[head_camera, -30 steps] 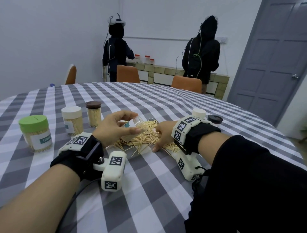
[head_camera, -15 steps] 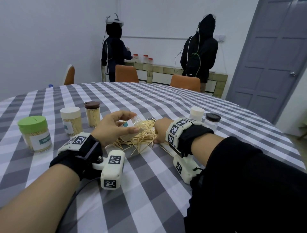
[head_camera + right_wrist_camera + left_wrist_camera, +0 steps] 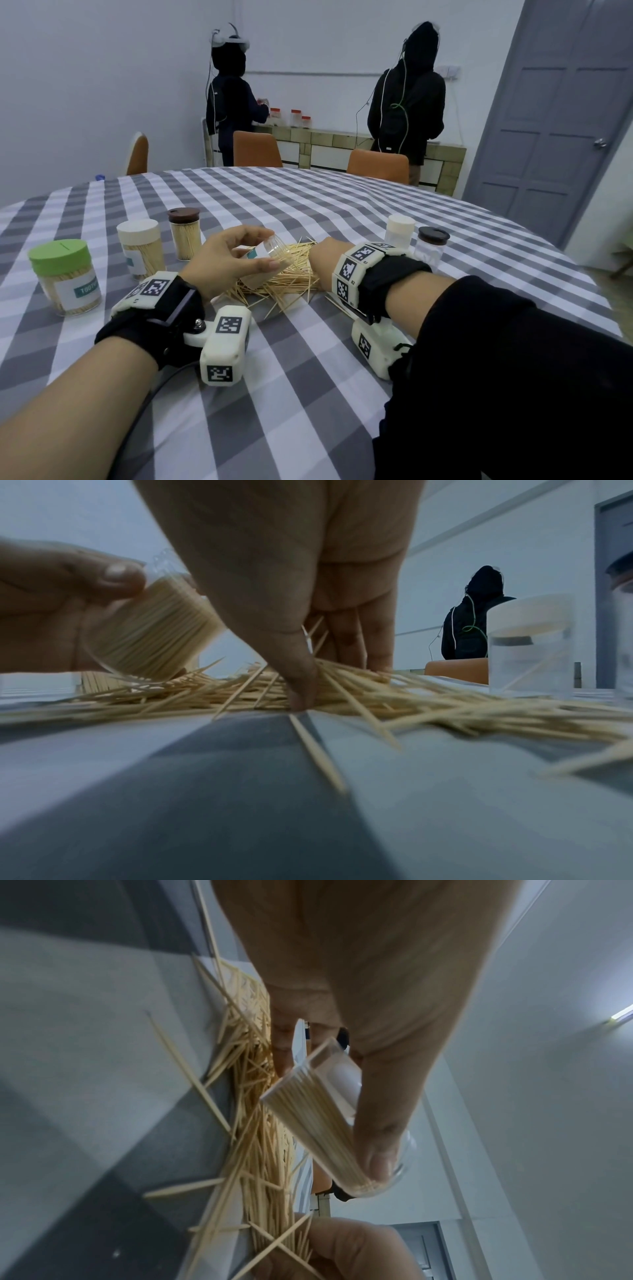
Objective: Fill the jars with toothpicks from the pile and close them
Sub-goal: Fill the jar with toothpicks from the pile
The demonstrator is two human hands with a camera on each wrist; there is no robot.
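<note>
My left hand grips a clear lidless jar, tilted with its mouth up toward the right and partly filled with toothpicks. The jar hangs just above the toothpick pile on the checked tablecloth. My right hand is down in the right side of the pile, thumb and fingers closing round a bunch of toothpicks. In the right wrist view the jar shows at the left, held by my left hand.
Three filled, lidded jars stand at the left: green-lidded, white-lidded, brown-lidded. Behind my right wrist stand a white-lidded jar and a dark-lidded jar, both nearly empty. Two people stand at a far counter; orange chairs ring the table.
My right hand has slid left and deeper into the pile, uncovering the two jars behind it. My left hand keeps the tilted jar in about the same place.
</note>
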